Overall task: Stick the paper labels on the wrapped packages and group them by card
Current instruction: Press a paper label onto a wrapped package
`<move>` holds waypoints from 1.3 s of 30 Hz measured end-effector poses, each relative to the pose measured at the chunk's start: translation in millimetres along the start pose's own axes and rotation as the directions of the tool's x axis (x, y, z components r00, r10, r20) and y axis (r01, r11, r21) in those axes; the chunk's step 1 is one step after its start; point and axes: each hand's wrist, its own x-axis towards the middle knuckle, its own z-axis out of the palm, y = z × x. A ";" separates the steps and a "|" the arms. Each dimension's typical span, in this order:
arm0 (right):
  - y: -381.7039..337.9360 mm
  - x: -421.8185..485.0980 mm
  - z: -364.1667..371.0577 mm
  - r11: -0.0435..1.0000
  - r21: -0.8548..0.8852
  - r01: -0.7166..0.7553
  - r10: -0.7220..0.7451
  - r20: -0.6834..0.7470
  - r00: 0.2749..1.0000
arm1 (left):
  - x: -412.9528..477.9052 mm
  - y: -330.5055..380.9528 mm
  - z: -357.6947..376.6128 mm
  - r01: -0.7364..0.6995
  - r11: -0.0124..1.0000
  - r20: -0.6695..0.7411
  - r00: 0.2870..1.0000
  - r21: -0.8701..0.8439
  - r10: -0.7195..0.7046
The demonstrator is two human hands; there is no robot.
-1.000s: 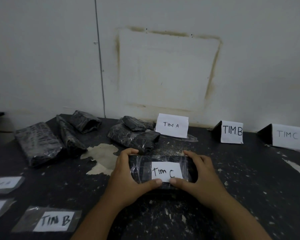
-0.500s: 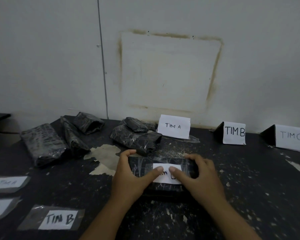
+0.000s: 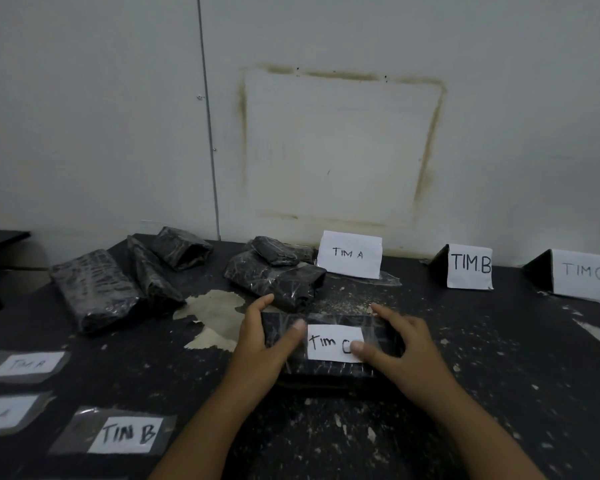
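Gripping the package (image 3: pixel 326 371) at both ends, your left hand (image 3: pixel 258 348) and right hand (image 3: pixel 407 344) curl their fingers over its far edge. It rests on the table (image 3: pixel 499 375). Your thumbs press down on top of the package, the right one on the TIM C label (image 3: pixel 329 346). The TIM A card (image 3: pixel 350 254) stands behind the package, with the TIM B card (image 3: pixel 470 266) and TIM C card (image 3: pixel 584 273) behind and to its right. The other packages (image 3: pixel 94 289) lie behind and to its left, and the spare labels (image 3: pixel 127 435) lie to its near left.
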 end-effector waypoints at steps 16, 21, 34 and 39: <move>5.0 -0.4 -23.1 0.997 0.083 -0.006 -0.008 0.173 0.985 | 3.9 3.4 -22.6 0.185 0.976 0.168 0.972 -0.115 -0.164; 9.4 3.3 -22.1 0.987 0.150 -0.061 0.053 0.056 0.997 | 5.7 -1.2 -23.9 0.153 0.985 0.102 0.984 -0.081 -0.145; 4.1 0.9 -20.5 0.984 -0.158 -0.078 0.067 -0.078 0.995 | 4.1 1.5 -19.6 0.119 0.992 0.031 0.993 -0.032 -0.118; -11.5 -7.2 -16.8 0.945 -0.296 0.139 -0.233 -0.310 0.922 | 2.7 21.1 -31.8 0.067 0.965 -0.090 0.992 -0.253 -0.092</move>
